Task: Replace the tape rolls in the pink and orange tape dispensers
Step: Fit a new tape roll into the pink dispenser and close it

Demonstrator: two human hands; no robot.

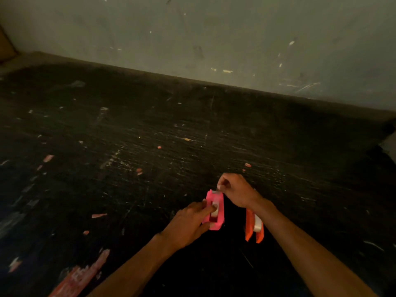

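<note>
A pink tape dispenser (pixel 218 211) stands on the dark table with a white tape roll (pixel 215 211) seated in its slot. My left hand (pixel 188 224) holds the dispenser's left side, its thumb resting on the roll. My right hand (pixel 235 190) pinches the end of the tape at the dispenser's far cutter end. To the right, partly under my right forearm, an orange tape dispenser (pixel 249 228) stands with a white roll (pixel 257 225) in it.
The table top (pixel 150 146) is black, scratched and flecked with pink and white paint marks. A grey scuffed wall (pixel 214 39) runs along its far edge. A brown board (pixel 6 46) leans at the far left corner.
</note>
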